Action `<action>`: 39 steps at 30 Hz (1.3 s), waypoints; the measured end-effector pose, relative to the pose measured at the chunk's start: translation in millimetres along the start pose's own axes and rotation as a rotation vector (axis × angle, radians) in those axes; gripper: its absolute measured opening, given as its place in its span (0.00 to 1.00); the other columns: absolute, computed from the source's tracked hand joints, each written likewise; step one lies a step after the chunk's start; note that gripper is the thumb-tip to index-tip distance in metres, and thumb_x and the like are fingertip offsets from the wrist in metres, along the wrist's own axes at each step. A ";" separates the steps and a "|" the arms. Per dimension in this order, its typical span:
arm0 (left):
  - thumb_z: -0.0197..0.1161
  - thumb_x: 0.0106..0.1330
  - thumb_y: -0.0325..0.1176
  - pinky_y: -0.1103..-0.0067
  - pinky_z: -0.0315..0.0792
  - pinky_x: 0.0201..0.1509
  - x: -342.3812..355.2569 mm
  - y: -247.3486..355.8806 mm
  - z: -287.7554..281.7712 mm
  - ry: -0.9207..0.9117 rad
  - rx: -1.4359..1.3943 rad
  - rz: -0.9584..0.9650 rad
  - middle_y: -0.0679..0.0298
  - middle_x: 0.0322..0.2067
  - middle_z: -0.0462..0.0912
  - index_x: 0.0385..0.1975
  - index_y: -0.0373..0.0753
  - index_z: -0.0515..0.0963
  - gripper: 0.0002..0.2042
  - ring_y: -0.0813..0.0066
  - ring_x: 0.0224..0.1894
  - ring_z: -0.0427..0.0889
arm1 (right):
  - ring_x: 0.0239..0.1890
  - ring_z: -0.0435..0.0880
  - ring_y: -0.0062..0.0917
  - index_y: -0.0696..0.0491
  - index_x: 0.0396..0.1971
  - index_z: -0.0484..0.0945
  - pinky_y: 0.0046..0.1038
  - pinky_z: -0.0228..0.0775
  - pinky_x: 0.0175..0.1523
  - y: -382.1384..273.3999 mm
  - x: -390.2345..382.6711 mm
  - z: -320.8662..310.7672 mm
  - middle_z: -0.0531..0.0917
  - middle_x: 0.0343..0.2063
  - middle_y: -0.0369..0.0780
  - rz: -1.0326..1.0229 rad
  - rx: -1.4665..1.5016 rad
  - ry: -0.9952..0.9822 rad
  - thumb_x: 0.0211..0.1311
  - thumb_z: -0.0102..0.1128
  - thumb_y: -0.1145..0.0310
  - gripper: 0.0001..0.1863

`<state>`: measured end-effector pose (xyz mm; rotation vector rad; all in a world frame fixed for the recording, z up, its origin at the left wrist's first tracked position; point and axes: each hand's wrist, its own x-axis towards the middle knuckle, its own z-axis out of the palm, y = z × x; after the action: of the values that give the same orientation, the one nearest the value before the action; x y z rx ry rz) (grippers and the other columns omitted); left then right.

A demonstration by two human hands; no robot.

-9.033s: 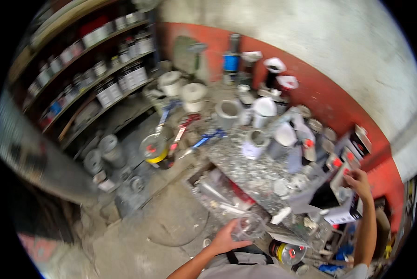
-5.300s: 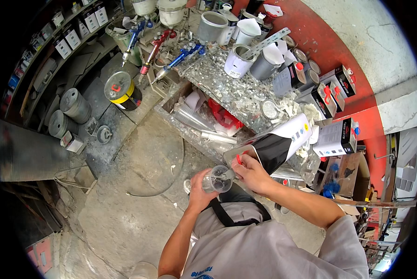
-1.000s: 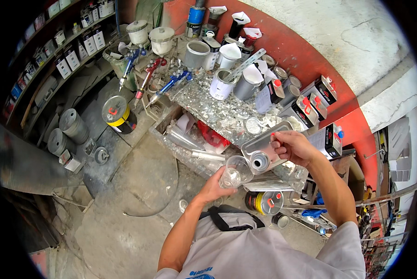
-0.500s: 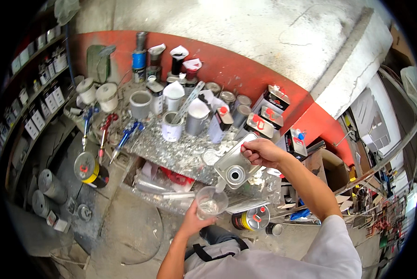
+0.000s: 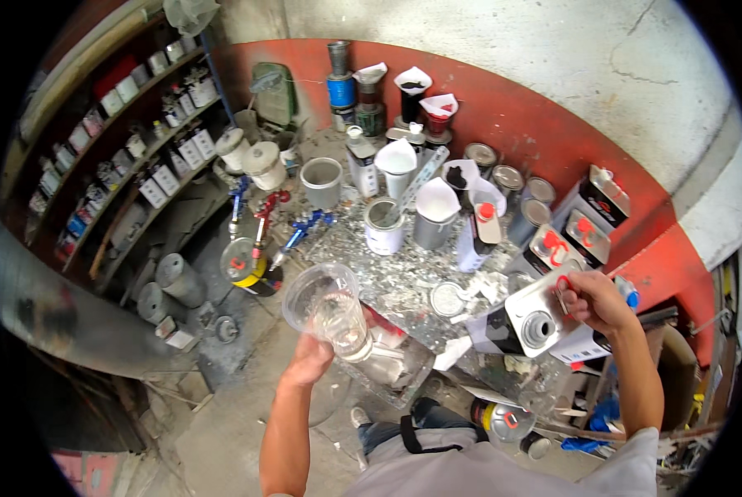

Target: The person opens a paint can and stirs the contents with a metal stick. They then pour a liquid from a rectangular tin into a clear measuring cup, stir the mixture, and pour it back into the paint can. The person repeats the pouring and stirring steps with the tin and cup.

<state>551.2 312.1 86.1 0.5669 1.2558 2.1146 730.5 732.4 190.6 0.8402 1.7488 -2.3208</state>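
My left hand [image 5: 309, 360] grips a clear plastic cup [image 5: 323, 300], tilted, with some clear liquid in its lower part. It is held up in front of the bench. To the right, my right hand [image 5: 600, 300] is closed on the red handle of a rectangular metal can [image 5: 524, 313]. The can's silver top carries a round open spout, and its side is black and white. Can and cup are well apart. Just left of the can, a round whitish lid [image 5: 448, 299] lies on the paint-spattered bench [image 5: 387, 269].
Three spray guns [image 5: 301, 232] lie at the bench's left end. Pots with paper strainers [image 5: 437, 201] and a measuring stick [image 5: 423, 178] crowd the middle. More metal cans [image 5: 596, 199] stand along the red wall. Loaded shelves [image 5: 139, 149] line the left, and a yellow-black can [image 5: 503, 418] sits on the floor.
The cup has moved up and left, away from the can. The can has shifted right and no longer tips over the cup. My view has turned left.
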 end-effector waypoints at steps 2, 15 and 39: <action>0.72 0.49 0.66 0.65 0.71 0.62 8.4 13.0 8.0 0.079 0.025 0.066 0.52 0.54 0.76 0.67 0.38 0.54 0.53 0.59 0.57 0.77 | 0.18 0.59 0.09 0.59 0.35 0.75 0.14 0.45 0.19 -4.8 1.6 0.1 0.71 0.21 0.29 0.028 0.072 -0.049 0.71 0.50 0.65 0.12; 0.64 0.65 0.43 0.64 0.61 0.71 18.4 71.1 20.4 0.354 0.202 0.282 0.57 0.63 0.69 0.72 0.37 0.53 0.38 0.61 0.65 0.70 | 0.20 0.60 0.09 0.59 0.36 0.76 0.14 0.44 0.20 -11.0 12.6 -19.3 0.70 0.24 0.31 -0.028 0.128 -0.148 0.69 0.52 0.67 0.10; 0.73 0.43 0.17 0.73 0.70 0.62 -53.9 -46.7 2.5 0.466 0.131 -0.181 0.63 0.56 0.73 0.60 0.40 0.67 0.39 0.71 0.60 0.73 | 0.19 0.60 0.09 0.58 0.34 0.76 0.13 0.45 0.20 -18.1 24.1 -3.7 0.71 0.23 0.30 0.002 0.013 0.040 0.73 0.51 0.58 0.16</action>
<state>605.0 293.7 43.0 -0.0001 1.6382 2.0858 704.2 747.3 193.6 0.8964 1.7495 -2.3329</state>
